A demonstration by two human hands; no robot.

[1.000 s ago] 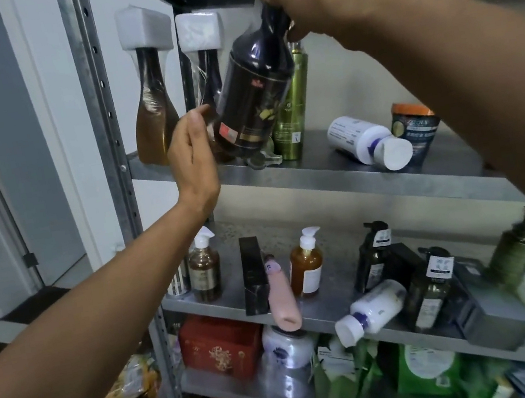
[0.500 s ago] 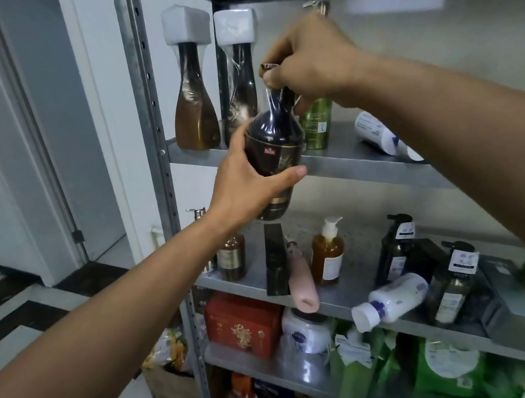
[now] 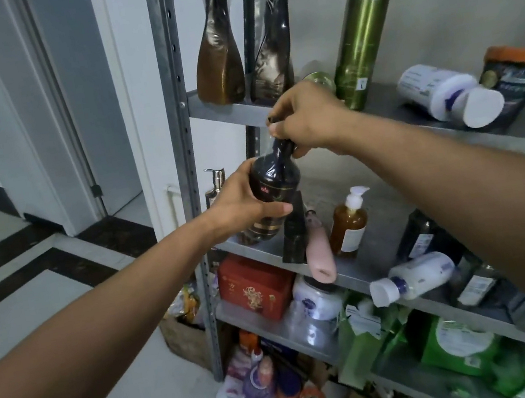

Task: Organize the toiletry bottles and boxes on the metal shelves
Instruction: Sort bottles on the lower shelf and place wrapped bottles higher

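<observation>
Starting at the left, the dark bottle (image 3: 275, 181) is gripped round its belly by the left hand (image 3: 237, 204), fingers curled about it. It is held upright in the air, in front of the middle shelf (image 3: 354, 277) near the left post. The body is judged rigid and, if full, fairly heavy. Its glossy film wrap (probably slippery) calls for a full-palm hold at the widest part. The pump neck is pinched by the right hand (image 3: 308, 118) and is best used for steadying only.

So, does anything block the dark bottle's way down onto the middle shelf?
Partly: a small pump bottle stands behind the left hand, and an upright black box stands just right of the dark bottle.
</observation>
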